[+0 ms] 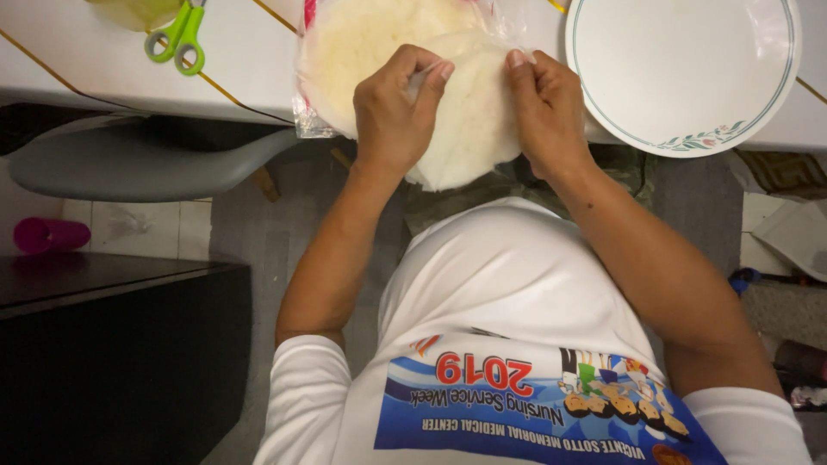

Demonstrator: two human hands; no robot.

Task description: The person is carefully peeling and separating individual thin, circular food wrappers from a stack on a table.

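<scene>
— What do you see at the centre?

— I see a round, pale thin wrapper sheet, like a tortilla. It hangs over the near edge of the white table, half out of a clear plastic bag that holds a stack of the same sheets.

— And the hands?

— The left hand is curled, thumb and fingers pinching the upper edge of the sheet. The right hand pinches the same edge on the other side. Both are grasping the sheet; the fingers are closed on it, not released.

— What is beside them?

— Just to the right of the right hand there is a white plate with a green rim line and a small leaf pattern. It looks empty, and part of it goes over the table edge. Far on the left of the table I see green-handled scissors. Under the table there is a grey chair seat, and a pink cup lies on the floor at the left.
</scene>
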